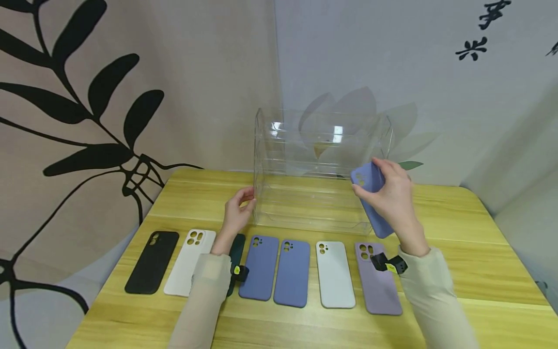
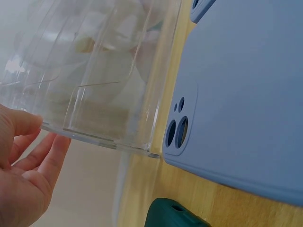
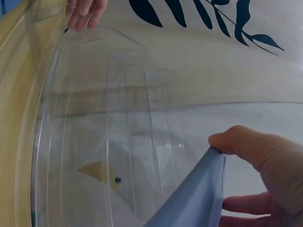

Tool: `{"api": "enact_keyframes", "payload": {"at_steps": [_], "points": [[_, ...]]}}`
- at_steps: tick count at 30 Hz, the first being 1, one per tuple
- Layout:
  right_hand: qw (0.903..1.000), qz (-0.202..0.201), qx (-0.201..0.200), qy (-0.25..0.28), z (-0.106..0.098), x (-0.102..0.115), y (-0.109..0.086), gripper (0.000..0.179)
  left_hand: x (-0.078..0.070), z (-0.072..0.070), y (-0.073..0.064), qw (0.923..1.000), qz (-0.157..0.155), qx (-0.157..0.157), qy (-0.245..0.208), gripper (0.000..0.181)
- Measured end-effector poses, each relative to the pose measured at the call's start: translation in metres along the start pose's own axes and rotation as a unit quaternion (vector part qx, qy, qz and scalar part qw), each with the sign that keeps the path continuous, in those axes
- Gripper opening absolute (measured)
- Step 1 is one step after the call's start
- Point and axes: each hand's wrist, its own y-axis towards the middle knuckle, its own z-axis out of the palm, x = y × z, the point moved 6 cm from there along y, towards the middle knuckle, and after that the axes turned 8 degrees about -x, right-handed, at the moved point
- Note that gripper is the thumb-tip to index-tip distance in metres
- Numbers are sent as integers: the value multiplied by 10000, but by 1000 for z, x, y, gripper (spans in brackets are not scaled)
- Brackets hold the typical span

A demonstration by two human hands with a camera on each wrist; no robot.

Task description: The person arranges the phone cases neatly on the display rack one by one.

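Note:
A clear stepped acrylic display stand (image 1: 314, 208) is on the table. My left hand (image 1: 240, 209) touches its left side wall with the fingertips, the fingers loosely bent. In my right hand (image 1: 394, 191) is a periwinkle-blue phone case (image 1: 376, 213), pinched between thumb and fingers and tilted at the stand's right front corner. The left wrist view shows the left hand (image 2: 28, 161) at the outer side of the stand (image 2: 104, 94). In the right wrist view, the right thumb (image 3: 236, 142) presses the top edge of the phone case (image 3: 199, 194).
A row of phone cases lies in front of the stand: black (image 1: 152, 261), white (image 1: 192, 261), dark green (image 1: 236, 249), two blue ones (image 1: 260, 266) (image 1: 292, 274), pale white (image 1: 335, 275) and lilac (image 1: 378, 286). Behind the table hangs a patterned curtain (image 1: 218, 72).

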Motion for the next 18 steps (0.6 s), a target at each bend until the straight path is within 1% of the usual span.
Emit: {"api": "enact_keyframes", "payload": {"at_steps": [5, 10, 18], "points": [[9997, 69, 48, 244, 13, 12, 6, 67, 1, 0, 0, 10000, 11, 14, 14, 31], [9989, 94, -38, 447, 28, 22, 11, 70, 1, 0, 0, 10000, 64, 2, -13, 30], [9968, 182, -115, 771, 53, 41, 19, 74, 1, 0, 1, 10000, 40, -28, -20, 30]]}}
